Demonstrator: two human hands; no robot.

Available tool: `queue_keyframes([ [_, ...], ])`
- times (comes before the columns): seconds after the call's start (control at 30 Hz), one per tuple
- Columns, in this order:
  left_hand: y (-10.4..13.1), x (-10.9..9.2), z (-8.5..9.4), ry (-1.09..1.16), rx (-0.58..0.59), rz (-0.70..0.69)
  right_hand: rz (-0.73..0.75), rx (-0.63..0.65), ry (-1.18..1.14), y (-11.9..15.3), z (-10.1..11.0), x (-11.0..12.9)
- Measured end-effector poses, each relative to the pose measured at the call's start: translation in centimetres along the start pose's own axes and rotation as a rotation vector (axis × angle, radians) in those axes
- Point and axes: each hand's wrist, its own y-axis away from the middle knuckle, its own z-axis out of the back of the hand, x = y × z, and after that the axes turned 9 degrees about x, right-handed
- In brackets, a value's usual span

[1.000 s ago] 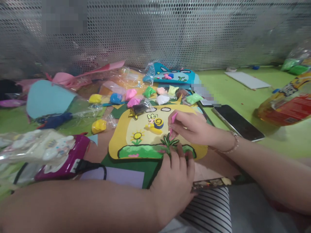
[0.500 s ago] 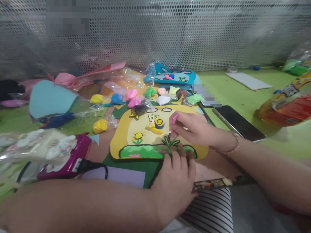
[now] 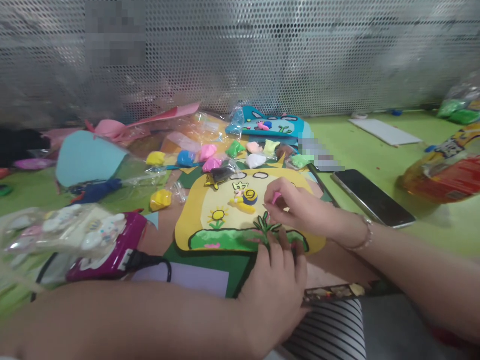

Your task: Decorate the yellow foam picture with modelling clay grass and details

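Observation:
My left hand (image 3: pixel 277 280) lies with fingers spread on the lower right of a yellow picture board (image 3: pixel 183 220), by a dark green clay plant (image 3: pixel 266 223). Just above the plant, my right hand (image 3: pixel 290 205) is closed on a pink tool, of which only a bit shows between the fingers. Left of my right hand, the board bears a clay snail (image 3: pixel 245 197) with a blue and yellow shell. A clay sun flower (image 3: pixel 218 216) stands at the left over a green grass strip (image 3: pixel 225 240).
Several bagged clay lumps (image 3: pixel 256 160) lie behind the board, before a blue picture (image 3: pixel 277 125). At right are a phone (image 3: pixel 373 196), a bottle (image 3: pixel 446 170) and a white board (image 3: pixel 384 131). A purple case (image 3: pixel 108 255) lies left.
The pink tool has tilted and now shows less within my right hand. The whole view has shifted slightly, with things appearing a little lower and further right. My left hand stays on the board.

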Motion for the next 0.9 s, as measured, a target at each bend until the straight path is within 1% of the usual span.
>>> queue_keyframes([
  [0.17,-0.03,-0.12,-0.11,0.006,0.02,0.001,-0.053,-0.01,-0.033,-0.05,0.16,0.09],
  [0.4,-0.15,-0.17,-0.22,0.014,0.017,-0.003,-0.041,0.036,-0.018,-0.02,0.43,0.46],
  [0.57,-0.07,-0.16,-0.11,0.009,0.029,0.003,-0.054,0.023,-0.021,-0.16,0.27,0.45],
  [0.8,-0.07,0.0,0.04,-0.017,0.013,-0.005,-0.13,-0.056,0.015,-0.39,0.21,0.19],
  [0.9,-0.07,-0.04,0.01,-0.03,0.007,-0.007,-0.172,-0.058,-0.021,-0.44,0.34,-0.01],
])
